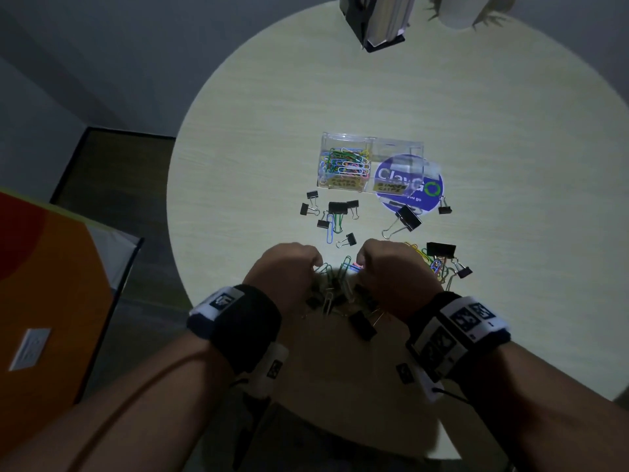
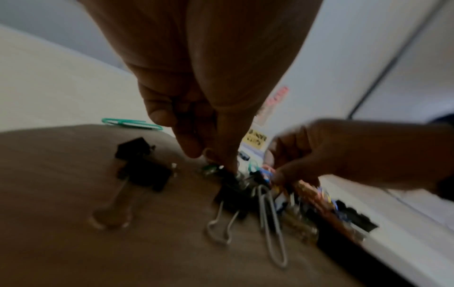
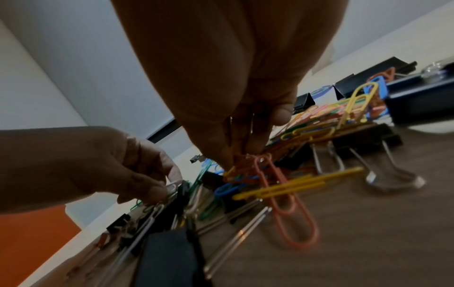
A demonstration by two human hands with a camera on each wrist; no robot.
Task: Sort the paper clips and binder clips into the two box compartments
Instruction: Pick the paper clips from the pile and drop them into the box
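Observation:
A mixed pile of paper clips and black binder clips (image 1: 340, 294) lies near the table's front edge, and both hands work in it. My left hand (image 1: 308, 267) pinches a silver paper clip (image 3: 172, 187) at the pile's left side. My right hand (image 3: 236, 161) pinches a tangle of coloured paper clips (image 3: 245, 170), from which an orange clip (image 3: 287, 203) hangs. Further back stands the clear two-compartment box (image 1: 372, 139). Its left compartment holds coloured paper clips (image 1: 345, 163); the right compartment (image 1: 398, 148) looks empty.
Small binder clips (image 1: 337, 207) and a large one (image 1: 406, 218) are scattered in front of the box. More clips (image 1: 440, 257) lie to the right of my right hand. A blue round sticker (image 1: 427, 194) sits under the box. Books (image 1: 381, 18) stand at the far edge.

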